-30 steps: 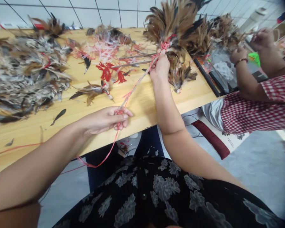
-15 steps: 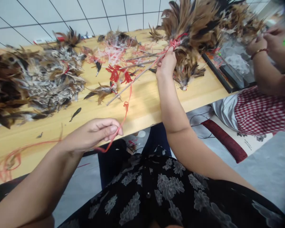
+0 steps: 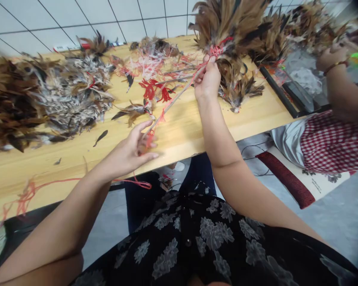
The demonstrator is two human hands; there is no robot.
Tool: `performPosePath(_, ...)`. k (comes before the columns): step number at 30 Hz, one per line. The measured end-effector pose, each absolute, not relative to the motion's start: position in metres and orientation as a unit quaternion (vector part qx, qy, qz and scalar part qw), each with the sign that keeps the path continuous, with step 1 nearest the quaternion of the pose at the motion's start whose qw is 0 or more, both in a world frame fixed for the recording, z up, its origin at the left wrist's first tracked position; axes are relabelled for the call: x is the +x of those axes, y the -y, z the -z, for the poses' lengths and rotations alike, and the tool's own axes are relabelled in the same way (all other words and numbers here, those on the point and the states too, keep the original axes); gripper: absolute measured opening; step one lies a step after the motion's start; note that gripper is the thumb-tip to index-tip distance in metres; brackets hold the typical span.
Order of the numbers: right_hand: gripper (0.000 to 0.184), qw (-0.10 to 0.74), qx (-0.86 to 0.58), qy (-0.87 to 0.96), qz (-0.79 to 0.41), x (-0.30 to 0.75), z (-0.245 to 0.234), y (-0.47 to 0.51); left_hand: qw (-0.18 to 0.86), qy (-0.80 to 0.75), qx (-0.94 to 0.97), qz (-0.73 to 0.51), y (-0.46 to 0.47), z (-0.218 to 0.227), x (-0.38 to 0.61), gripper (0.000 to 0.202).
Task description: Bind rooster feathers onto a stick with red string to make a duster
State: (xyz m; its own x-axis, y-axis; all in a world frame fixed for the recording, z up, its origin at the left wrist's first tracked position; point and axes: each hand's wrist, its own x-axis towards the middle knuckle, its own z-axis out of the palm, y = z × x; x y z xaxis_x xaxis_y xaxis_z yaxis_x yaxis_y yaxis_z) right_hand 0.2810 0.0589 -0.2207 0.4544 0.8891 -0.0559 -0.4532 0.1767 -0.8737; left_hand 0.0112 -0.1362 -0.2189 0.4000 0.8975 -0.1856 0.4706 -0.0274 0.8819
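My right hand [image 3: 208, 77] is closed around the thin stick [image 3: 179, 95] of a feather duster, just below its brown feathers [image 3: 223, 24]. Pinkish-red string [image 3: 215, 51] is wound about the base of the feathers. The stick slants down towards my left hand [image 3: 134, 149], whose fingers and thumb are apart close to its lower end. Tangled red string [image 3: 150, 139] hangs by these fingers, slightly blurred. More of the string loops below the left wrist and trails left across the table [image 3: 179, 131].
A big heap of feathers [image 3: 68, 99] covers the table's left side. Red yarn pieces [image 3: 150, 88], pale string scraps [image 3: 146, 65] and a small feather bunch [image 3: 134, 111] lie mid-table. At right, another person's hand [image 3: 332, 59] is beside feathers and a black-edged tray [image 3: 276, 91].
My left hand has let go its pinch on the red string, opened and moved up to the stick's lower end. The right hand keeps its hold. The view has shifted slightly.
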Motion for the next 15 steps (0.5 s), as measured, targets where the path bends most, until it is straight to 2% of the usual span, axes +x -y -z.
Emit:
performPosePath(4, 0.046, 0.749, -0.434, 0.203, -0.458, 0.293, 0.218, -0.059, 0.476, -0.575, 0.635, -0.201, 0.134, 0.199, -0.004, 0.04)
performPosePath(5, 0.045, 0.751, -0.431, 0.194, -0.461, 0.294, 0.215, -0.056, 0.471, -0.571, 0.649, -0.174, 0.133, 0.19, -0.011, 0.033)
performPosePath(8, 0.037, 0.751, -0.423, 0.164, -0.479, 0.291, 0.204, -0.048, 0.466, -0.505, 0.725, -0.055, 0.136, 0.164, -0.036, 0.04)
performPosePath(10, 0.035, 0.748, -0.426, 0.152, -0.486, 0.285, 0.198, -0.042, 0.453, -0.472, 0.755, -0.048, 0.143, 0.151, -0.052, 0.039)
performPosePath(12, 0.035, 0.744, -0.427, 0.154, -0.49, 0.278, 0.197, -0.04, 0.435, -0.486, 0.749, -0.114, 0.148, 0.145, -0.063, 0.037)
performPosePath(15, 0.033, 0.729, -0.44, 0.2, -0.485, 0.273, 0.204, -0.043, 0.403, -0.561, 0.666, -0.281, 0.142, 0.153, -0.068, 0.043)
